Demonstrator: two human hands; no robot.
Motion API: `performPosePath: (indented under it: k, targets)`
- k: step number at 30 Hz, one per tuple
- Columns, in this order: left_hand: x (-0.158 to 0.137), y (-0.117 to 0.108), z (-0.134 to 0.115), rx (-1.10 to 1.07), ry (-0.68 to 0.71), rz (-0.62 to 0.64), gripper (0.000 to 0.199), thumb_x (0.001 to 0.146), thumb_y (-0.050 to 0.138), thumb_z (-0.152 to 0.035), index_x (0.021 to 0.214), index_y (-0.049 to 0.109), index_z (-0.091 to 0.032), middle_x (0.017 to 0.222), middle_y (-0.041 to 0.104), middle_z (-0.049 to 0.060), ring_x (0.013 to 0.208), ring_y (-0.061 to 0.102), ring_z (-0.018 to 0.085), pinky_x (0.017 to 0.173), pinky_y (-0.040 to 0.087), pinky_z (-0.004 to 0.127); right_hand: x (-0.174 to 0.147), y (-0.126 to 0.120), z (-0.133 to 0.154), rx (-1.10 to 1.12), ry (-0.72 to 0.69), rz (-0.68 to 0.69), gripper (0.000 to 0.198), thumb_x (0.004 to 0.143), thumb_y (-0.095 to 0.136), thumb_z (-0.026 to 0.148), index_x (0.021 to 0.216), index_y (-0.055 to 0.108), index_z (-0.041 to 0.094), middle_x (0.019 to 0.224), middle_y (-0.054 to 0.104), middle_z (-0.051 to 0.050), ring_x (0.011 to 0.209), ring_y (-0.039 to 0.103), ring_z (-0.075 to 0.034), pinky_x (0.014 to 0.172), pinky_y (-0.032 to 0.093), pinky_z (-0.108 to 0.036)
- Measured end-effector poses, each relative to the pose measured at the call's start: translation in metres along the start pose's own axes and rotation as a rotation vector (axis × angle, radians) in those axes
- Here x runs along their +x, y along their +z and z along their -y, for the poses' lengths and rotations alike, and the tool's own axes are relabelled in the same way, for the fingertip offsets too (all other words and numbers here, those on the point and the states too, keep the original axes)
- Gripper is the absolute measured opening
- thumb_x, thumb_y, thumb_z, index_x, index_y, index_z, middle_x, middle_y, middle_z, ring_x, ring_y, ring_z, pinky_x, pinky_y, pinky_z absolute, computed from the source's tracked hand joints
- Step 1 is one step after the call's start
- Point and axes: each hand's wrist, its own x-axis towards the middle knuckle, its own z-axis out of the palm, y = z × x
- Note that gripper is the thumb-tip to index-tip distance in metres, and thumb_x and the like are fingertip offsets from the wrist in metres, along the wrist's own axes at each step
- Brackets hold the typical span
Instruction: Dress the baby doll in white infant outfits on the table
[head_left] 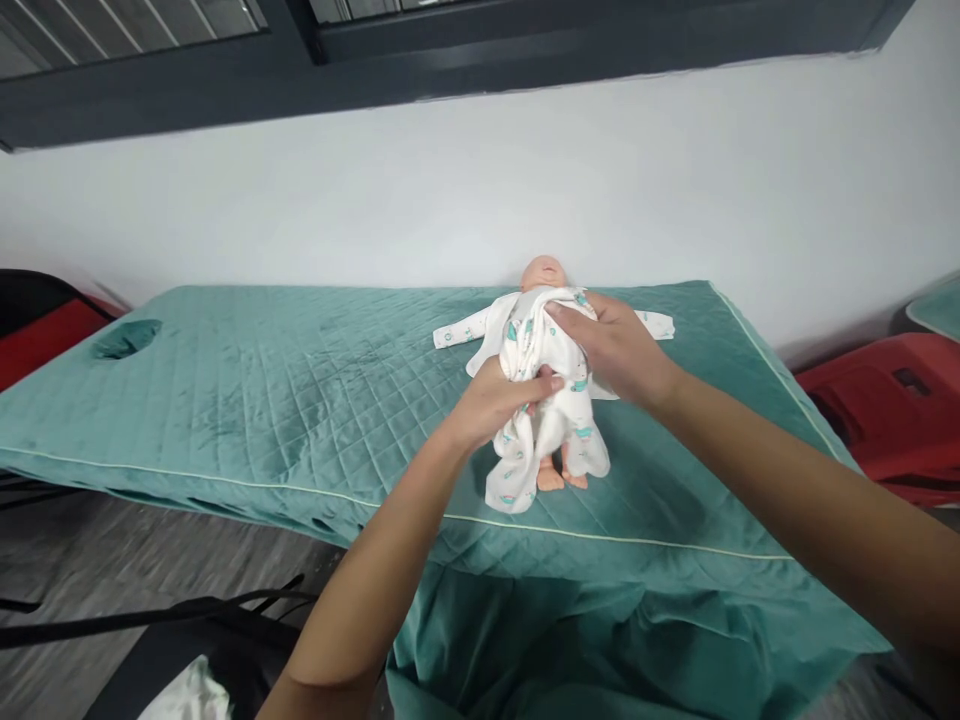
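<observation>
A baby doll (544, 272) lies on its back on a green quilted bed, its head toward the wall and its bare feet toward me. Under it a white printed baby shirt (463, 328) is spread, with a sleeve out to each side. Bunched over the doll's body is a pair of white baby trousers (559, 360) with a green print. My left hand (504, 400) closes on the cloth at the doll's left-hand side in view, thumb on top. My right hand (611, 340) pinches the upper edge of the same cloth near the chest.
The green bed cover (300, 390) has a round hole (126, 338) at its left end. A red plastic stool (892, 400) stands at the right. At lower left, white cloth (191, 690) lies on a black chair (187, 640). A white wall (337, 200) runs behind the bed.
</observation>
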Motion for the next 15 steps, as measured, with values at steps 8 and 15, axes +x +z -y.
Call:
performPosePath:
  k: [8, 15]
  targets:
    - [0.015, -0.010, 0.001, -0.273, 0.013, -0.054, 0.035, 0.069, 0.078, -0.034, 0.098, 0.072, -0.015, 0.084, 0.074, 0.004, 0.081, 0.070, 0.024, 0.076, 0.054, 0.033, 0.000, -0.011, -0.006, 0.126, 0.052, 0.190, 0.041, 0.084, 0.067, 0.060, 0.096, 0.068, 0.022, 0.090, 0.071, -0.004, 0.081, 0.065, -0.019, 0.072, 0.052, -0.033]
    - [0.019, -0.011, 0.015, -0.263, -0.002, -0.113, 0.046, 0.070, 0.080, -0.041, 0.108, 0.072, -0.016, 0.087, 0.076, 0.005, 0.084, 0.071, 0.023, 0.084, 0.054, 0.034, -0.008, -0.018, -0.007, -0.067, 0.142, 0.303, 0.029, 0.069, 0.081, 0.029, 0.094, 0.071, 0.018, 0.089, 0.072, -0.001, 0.081, 0.064, -0.017, 0.072, 0.050, -0.028]
